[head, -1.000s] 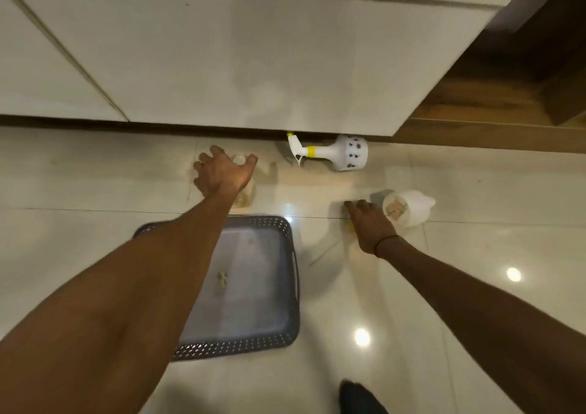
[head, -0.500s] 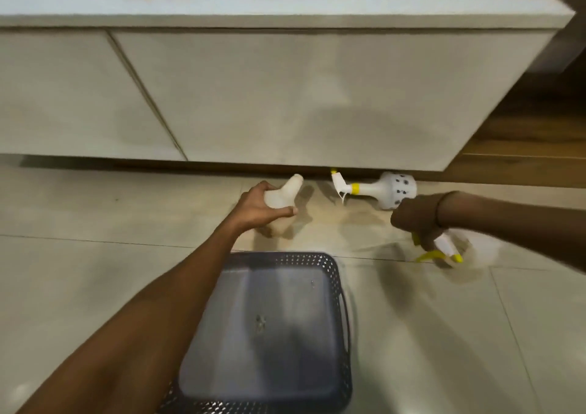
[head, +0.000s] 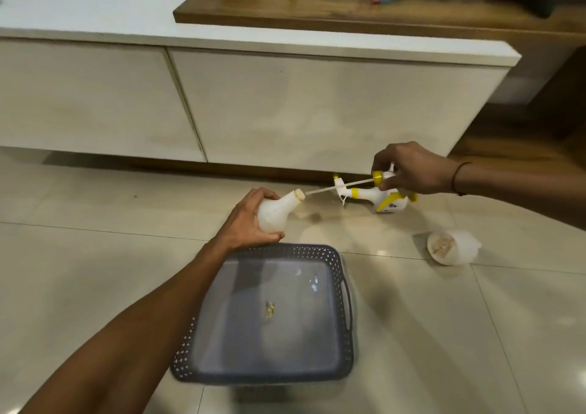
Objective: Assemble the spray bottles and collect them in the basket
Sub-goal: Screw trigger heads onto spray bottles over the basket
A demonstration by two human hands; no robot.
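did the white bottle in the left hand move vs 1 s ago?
Yes. The white bottle stood on the floor beyond the basket; now the left hand holds it lifted and tilted above the basket's far rim.

My left hand (head: 250, 223) is now holding the white bottle (head: 275, 214) up off the floor, above the far edge of the basket (head: 344, 290), with its neck pointing to the right. My right hand (head: 409, 169) is now lifting the yellow spray top (head: 380, 177) higher, near the middle right of the frame. Its thin tube (head: 336, 186) is now sticking out to the left, and the tip is almost at the bottle's mouth.
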